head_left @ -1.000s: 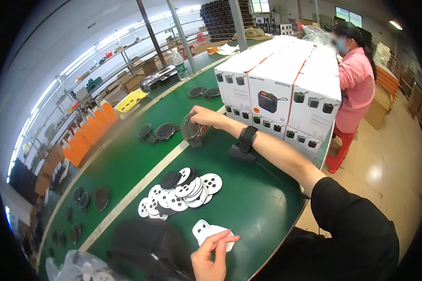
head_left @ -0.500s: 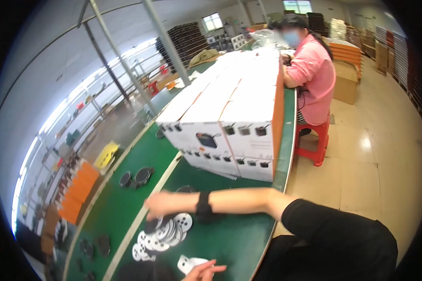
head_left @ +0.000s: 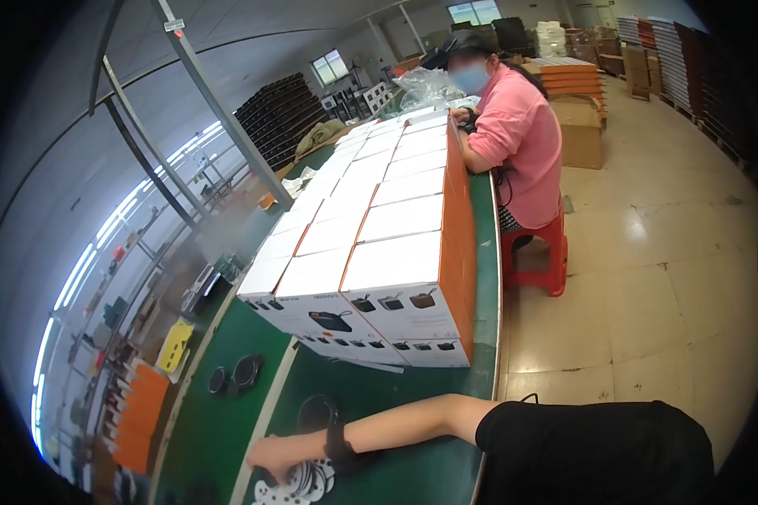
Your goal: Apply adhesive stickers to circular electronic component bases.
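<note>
My right hand (head_left: 276, 457) reaches down onto a pile of flat white discs with dark holes (head_left: 310, 484) on the green table. Its fingers point down at the left side of the pile, but the back of the hand and blur hide whether they grip a disc. A black band with a small device (head_left: 339, 443) is round my right wrist. Just beyond that wrist lies a black round part (head_left: 317, 412), partly covered by the forearm. My left hand is out of view.
Stacked white and orange boxes (head_left: 400, 244) stand ahead on the green table (head_left: 370, 391). Two joined black round parts (head_left: 236, 374) lie left of a pale strip. A person in pink (head_left: 522, 143) sits on a red stool (head_left: 541, 261) at the far right. Metal posts (head_left: 227, 109) rise at left.
The view has tilted up and shifted, so the boxes and pile sit lower. My left hand and the white piece by it have left the picture. My right hand remains over the pile.
</note>
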`<state>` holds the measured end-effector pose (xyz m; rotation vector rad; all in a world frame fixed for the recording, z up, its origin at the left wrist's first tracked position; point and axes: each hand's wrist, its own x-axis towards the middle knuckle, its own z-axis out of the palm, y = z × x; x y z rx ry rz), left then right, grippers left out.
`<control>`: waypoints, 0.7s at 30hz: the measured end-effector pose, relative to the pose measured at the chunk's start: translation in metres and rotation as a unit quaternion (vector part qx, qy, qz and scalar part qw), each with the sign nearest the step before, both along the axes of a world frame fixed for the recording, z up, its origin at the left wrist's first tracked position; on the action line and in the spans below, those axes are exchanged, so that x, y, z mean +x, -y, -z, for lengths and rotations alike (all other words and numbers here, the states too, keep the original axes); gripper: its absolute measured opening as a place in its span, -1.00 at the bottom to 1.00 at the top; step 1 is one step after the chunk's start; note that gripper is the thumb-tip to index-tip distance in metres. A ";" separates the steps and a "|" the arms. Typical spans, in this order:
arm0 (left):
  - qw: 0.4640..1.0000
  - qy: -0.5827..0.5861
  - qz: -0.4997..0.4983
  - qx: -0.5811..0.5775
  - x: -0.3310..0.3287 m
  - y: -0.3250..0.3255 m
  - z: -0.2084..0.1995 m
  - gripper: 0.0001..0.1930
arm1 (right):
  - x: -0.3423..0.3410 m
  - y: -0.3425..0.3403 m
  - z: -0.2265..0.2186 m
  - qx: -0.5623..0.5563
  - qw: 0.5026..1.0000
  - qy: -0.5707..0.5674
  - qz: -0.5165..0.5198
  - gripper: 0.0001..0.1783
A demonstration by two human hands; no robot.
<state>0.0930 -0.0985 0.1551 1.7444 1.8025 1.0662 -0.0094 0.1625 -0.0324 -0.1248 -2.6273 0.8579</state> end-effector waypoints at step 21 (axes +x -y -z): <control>0.971 0.107 -0.137 0.162 -0.061 -0.023 0.032 -0.36 | 0.118 0.080 -0.149 0.047 0.948 -0.274 -0.155 -0.25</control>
